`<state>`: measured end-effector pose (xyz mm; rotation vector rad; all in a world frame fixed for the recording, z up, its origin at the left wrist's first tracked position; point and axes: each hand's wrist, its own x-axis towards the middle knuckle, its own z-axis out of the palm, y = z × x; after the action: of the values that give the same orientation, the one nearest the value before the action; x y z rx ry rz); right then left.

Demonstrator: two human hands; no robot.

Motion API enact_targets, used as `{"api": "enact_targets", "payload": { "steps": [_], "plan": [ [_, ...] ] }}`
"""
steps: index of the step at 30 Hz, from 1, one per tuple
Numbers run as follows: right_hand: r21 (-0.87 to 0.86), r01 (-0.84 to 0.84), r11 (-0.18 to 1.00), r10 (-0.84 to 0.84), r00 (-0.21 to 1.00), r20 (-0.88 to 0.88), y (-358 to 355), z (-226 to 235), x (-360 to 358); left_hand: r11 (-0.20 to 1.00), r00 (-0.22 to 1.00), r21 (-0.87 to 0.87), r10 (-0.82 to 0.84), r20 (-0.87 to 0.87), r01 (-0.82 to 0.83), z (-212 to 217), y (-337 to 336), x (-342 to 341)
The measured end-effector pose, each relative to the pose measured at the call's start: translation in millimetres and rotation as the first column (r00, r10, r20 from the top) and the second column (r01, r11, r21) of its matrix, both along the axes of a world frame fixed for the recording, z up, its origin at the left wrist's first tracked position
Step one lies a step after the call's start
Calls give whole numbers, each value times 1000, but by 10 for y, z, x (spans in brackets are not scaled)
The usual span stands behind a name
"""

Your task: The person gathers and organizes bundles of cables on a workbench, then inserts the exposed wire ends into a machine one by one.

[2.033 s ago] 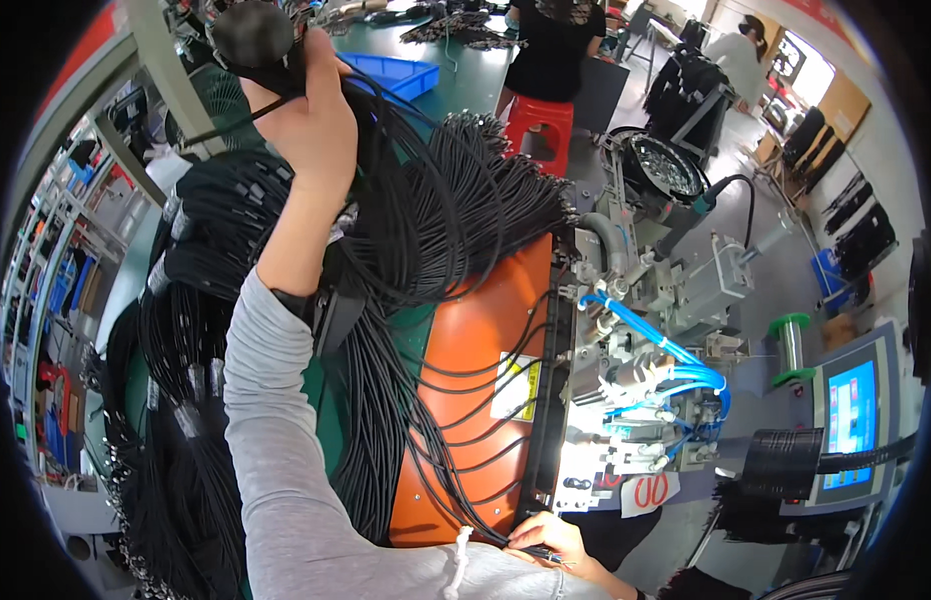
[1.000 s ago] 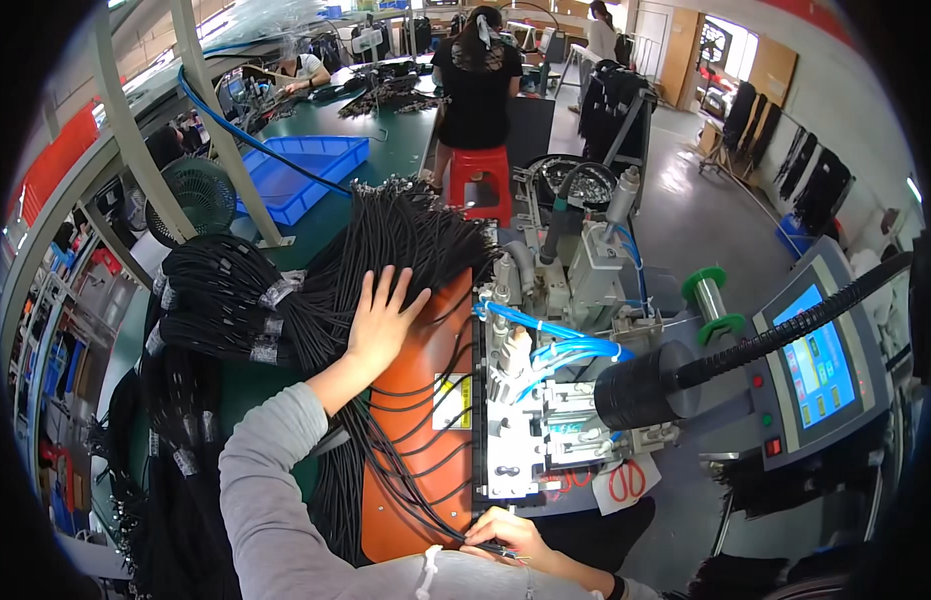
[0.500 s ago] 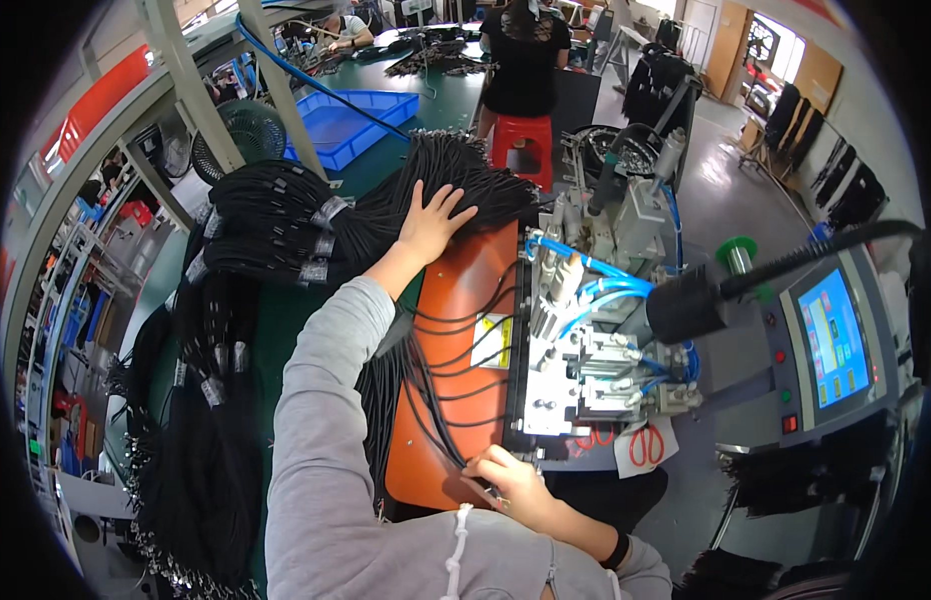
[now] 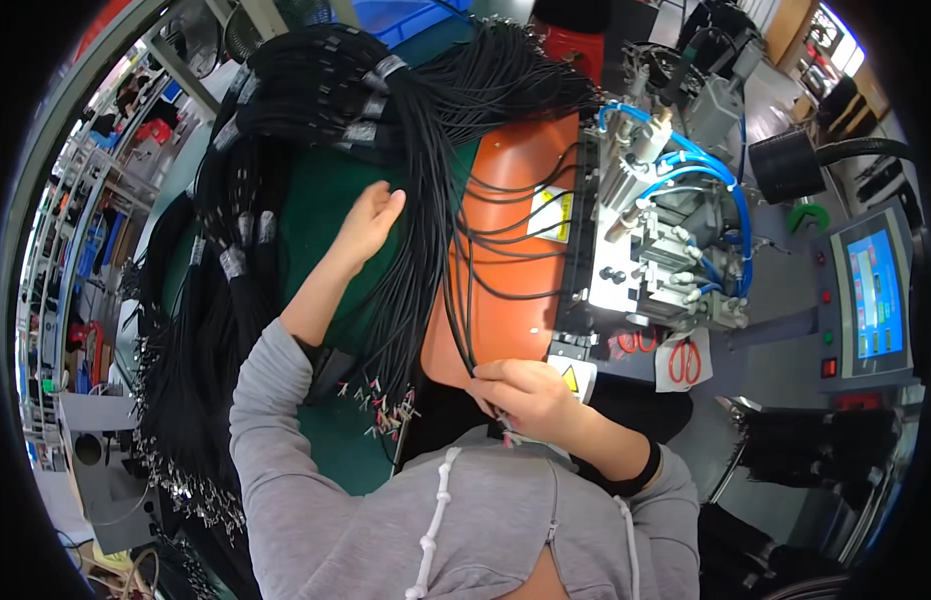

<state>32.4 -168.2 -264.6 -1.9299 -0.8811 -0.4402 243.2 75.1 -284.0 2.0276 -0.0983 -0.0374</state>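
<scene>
My right hand (image 4: pixel 531 398) is closed around a few black cables (image 4: pixel 470 345) near my body; their stripped, coloured ends poke out below the fingers. My left hand (image 4: pixel 368 228), holding nothing, has its thumb apart from loosely bent fingers. It hovers over the green tabletop (image 4: pixel 321 210), just left of a long spread of loose black cables (image 4: pixel 421 240). Those cables run toward me, ending in pink and white wire tips (image 4: pixel 386 408). Several other cables cross the orange plate (image 4: pixel 506 330) to the metal machine (image 4: pixel 626 255).
Taped black cable bundles (image 4: pixel 306 100) lie at the back left, and more hang down the left side. Blue air hoses (image 4: pixel 726 180) loop over the machine. A touchscreen panel (image 4: pixel 874 295) and a black flexible-neck lamp (image 4: pixel 786 168) stand right. Red-handled scissors (image 4: pixel 686 360) lie beside the machine.
My left hand has come off the far cable bundle and moved nearer and left. Many cables now stretch toward me along the orange plate's left side. My right hand keeps its grip. The view has tilted down.
</scene>
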Motion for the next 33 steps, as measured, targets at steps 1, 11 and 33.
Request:
{"api": "enact_targets", "payload": {
  "steps": [1, 11, 33],
  "plan": [
    [-73, -41, 996, 42, 999, 17, 66, -56, -22, 1000, 1000, 1, 7, -1, -7, -98, -8, -12],
    [-415, -95, 905, -92, 908, -409, 257, 229, 277, 896, 973, -442, -133, -190, 36, -154, -360, 504],
    [561, 602, 568, 216, 549, -807, 807, -238, 916, 867, 833, -463, -389, -394, 185, 139, -197, -513]
  ]
}}
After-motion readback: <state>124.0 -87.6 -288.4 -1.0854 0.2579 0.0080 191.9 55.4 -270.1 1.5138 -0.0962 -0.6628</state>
